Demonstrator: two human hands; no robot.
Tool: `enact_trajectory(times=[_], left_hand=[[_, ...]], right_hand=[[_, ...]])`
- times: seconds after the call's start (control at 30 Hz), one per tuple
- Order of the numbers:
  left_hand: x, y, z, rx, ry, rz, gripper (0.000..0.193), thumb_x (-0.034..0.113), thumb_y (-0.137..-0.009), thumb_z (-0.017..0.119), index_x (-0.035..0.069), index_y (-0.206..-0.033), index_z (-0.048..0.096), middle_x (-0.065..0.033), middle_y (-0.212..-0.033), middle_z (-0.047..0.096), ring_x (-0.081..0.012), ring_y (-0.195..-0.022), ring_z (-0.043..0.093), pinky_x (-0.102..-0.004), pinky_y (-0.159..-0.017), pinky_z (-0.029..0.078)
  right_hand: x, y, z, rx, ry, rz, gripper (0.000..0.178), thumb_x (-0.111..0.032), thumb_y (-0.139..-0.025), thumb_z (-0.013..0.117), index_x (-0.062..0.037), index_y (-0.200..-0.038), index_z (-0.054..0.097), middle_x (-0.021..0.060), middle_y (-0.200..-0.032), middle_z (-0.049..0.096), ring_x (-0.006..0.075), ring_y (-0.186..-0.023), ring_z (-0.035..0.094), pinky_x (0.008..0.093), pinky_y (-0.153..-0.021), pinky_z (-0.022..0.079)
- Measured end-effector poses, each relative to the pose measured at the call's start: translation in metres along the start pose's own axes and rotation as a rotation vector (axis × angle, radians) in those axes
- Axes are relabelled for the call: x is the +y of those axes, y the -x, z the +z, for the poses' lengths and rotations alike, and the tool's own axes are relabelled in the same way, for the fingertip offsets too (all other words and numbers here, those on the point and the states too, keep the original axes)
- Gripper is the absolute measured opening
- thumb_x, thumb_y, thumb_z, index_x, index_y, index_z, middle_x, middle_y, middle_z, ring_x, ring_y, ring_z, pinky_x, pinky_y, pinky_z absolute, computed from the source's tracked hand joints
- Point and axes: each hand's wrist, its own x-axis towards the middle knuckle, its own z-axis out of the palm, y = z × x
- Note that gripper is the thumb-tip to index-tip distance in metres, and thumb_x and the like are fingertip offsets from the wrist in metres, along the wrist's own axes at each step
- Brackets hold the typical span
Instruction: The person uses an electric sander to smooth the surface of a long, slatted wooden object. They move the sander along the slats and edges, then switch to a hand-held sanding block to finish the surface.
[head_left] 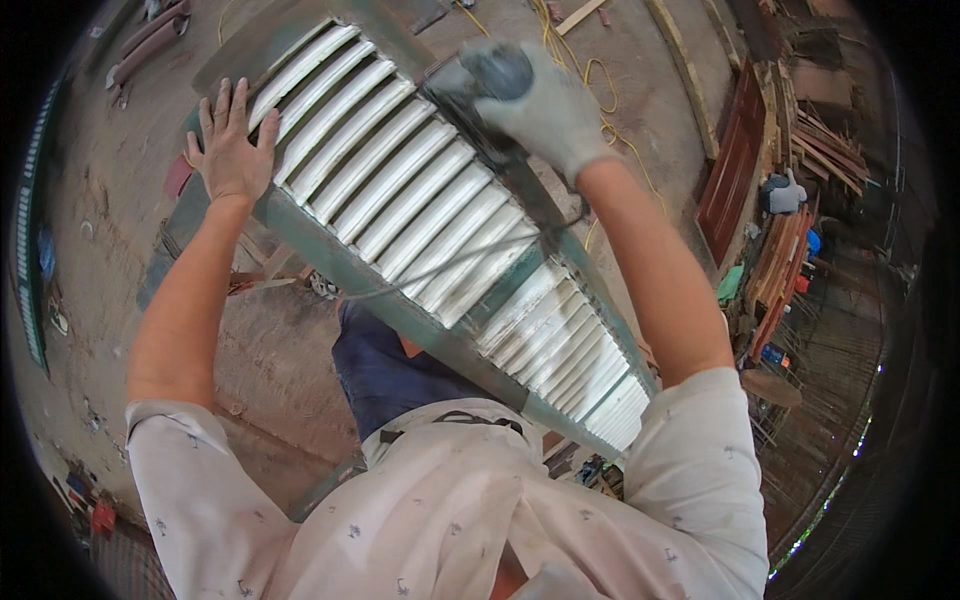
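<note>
A long louvred shutter (345, 275) lies diagonally in front of me, its frame dull green and its slats whitish and bare-looking. My left hand (235, 150), without a glove, rests with spread fingers on the frame and slat ends at the shutter's far left. A pale work glove covers my right hand (555, 115), which is wrapped round a power sander (497, 75) with a dark blue-grey top. The sander is over the far long side rail, smeared by motion, and the glove hides part of it. A dark cord (440, 265) crosses the slats from the right.
Yellow cable (607, 90) lies in loops on the dusty ground beyond the shutter. A reddish-brown panel (732, 165) and stacked boards (785, 265) are at the right. Another green louvred shutter (30, 230) stands at the far left. Scrap timber (275, 260) sits beneath the near side.
</note>
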Motion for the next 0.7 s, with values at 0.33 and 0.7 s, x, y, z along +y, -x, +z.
enact_trajectory(times=[0.33, 0.7], left_hand=[[0.001, 0.003, -0.004, -0.028, 0.050, -0.018, 0.079, 0.076, -0.107, 0.040, 0.032, -0.172, 0.037, -0.0003, -0.181, 0.030, -0.0256, -0.169, 0.020, -0.0575, -0.137, 0.011], [0.042, 0.068, -0.040, -0.185, 0.187, 0.036, 0.098, 0.073, -0.107, 0.046, 0.002, -0.172, 0.029, -0.0223, -0.181, 0.023, -0.0422, -0.168, 0.015, -0.0684, -0.133, 0.009]], right_hand=[[0.085, 0.122, -0.026, -0.259, 0.142, 0.258, 0.080, -0.050, -0.079, 0.081, -0.0119, -0.145, 0.059, 0.0195, -0.138, 0.072, 0.0385, -0.126, 0.070, 0.0486, -0.109, 0.054], [0.069, 0.081, 0.017, -0.044, -0.185, 0.046, 0.073, -0.043, -0.079, 0.081, -0.0029, -0.138, 0.064, 0.0285, -0.132, 0.073, 0.0427, -0.126, 0.070, 0.0499, -0.109, 0.055]])
